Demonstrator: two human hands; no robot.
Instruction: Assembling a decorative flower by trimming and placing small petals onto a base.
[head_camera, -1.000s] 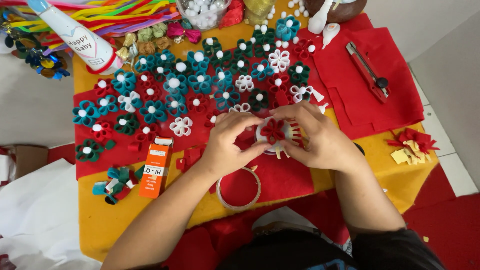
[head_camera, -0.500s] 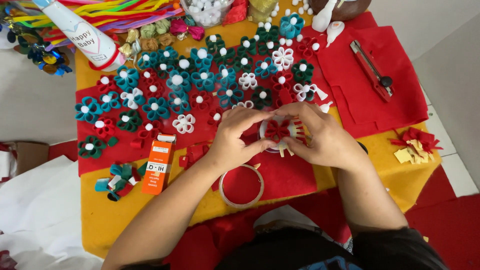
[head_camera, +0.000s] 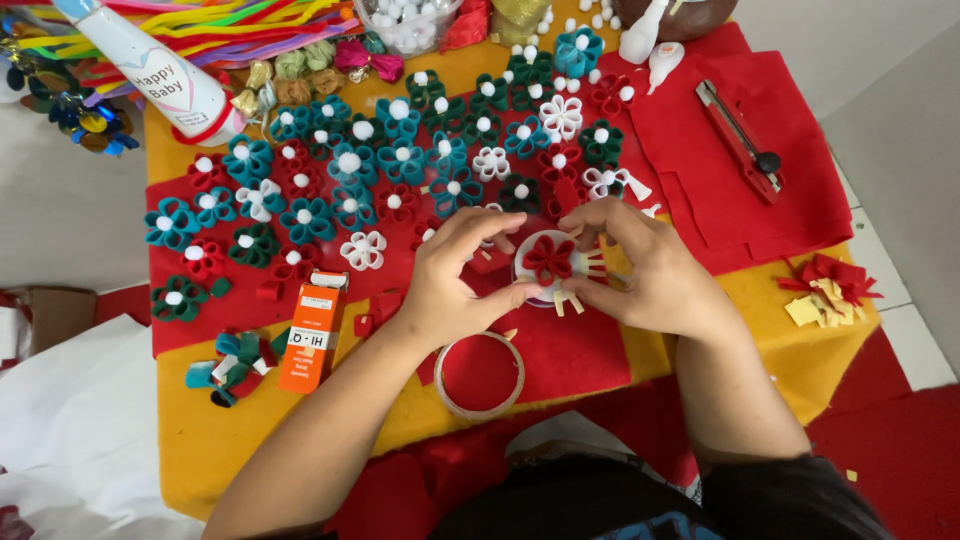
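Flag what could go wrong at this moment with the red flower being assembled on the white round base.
1. Both the left hand and right hand pinch around the red flower on its white base; pressure could flatten its looped petals.
2. Loose strips stick out under the base and might drop off.
3. Finished flowers lie close to the left hand, so a sweep could scatter them.

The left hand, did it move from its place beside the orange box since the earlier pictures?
No. The left hand stays right of the orange box, fingers on the red flower.
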